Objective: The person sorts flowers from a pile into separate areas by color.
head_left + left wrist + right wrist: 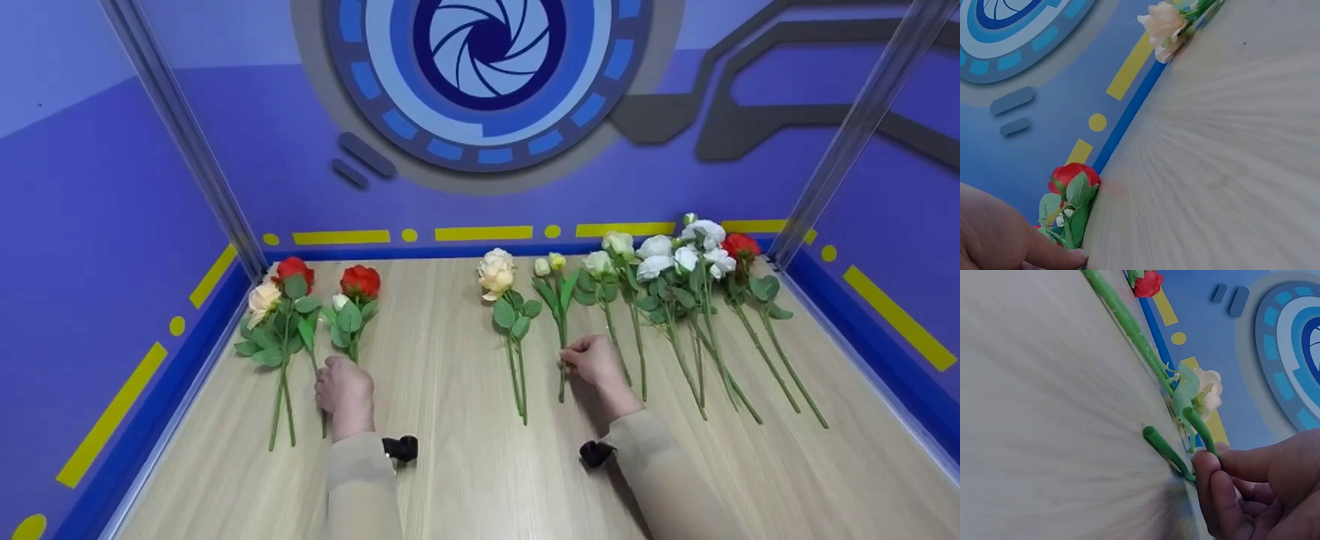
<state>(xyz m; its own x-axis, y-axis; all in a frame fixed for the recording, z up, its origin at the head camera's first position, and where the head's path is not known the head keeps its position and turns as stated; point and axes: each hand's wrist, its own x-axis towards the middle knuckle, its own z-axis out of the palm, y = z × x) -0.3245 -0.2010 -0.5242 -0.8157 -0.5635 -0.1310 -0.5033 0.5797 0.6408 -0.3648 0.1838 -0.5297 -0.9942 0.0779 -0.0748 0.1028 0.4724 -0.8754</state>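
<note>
Right hand [596, 364]: your fingers pinch a tulip stem [1201, 428] below its leaves, right of the centre peach rose [496, 274], presumably to spare the bud. Left hand [346, 388]: bent over stems at left, nearer than the red rose [361, 281]; whether your fingers hold one cannot be told. Other flowers [685, 259]: on the worktop [450, 465], heads far, stems near, probably for easy picking.
</note>
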